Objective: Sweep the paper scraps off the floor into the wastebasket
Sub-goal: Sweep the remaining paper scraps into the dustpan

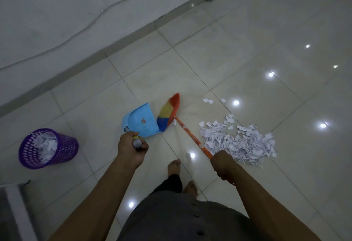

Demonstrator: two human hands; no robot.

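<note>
White paper scraps [240, 143] heaped right of centre on glossy tiled floor [228, 59], few strays just above the pile. Red-yellow-blue broom [168, 115] at frame centre, orange handle running down-right along pile's left edge. Handle's lower part gripped by right hand [223, 164], fingers curled tight round it. Arm extended, left hand [132, 148] fisted on the handle of blue dustpan [141, 124], pan just left of bristles; contact unclear. Purple mesh wastebasket [47, 149] at left edge, scraps inside, well apart from pile.
</note>
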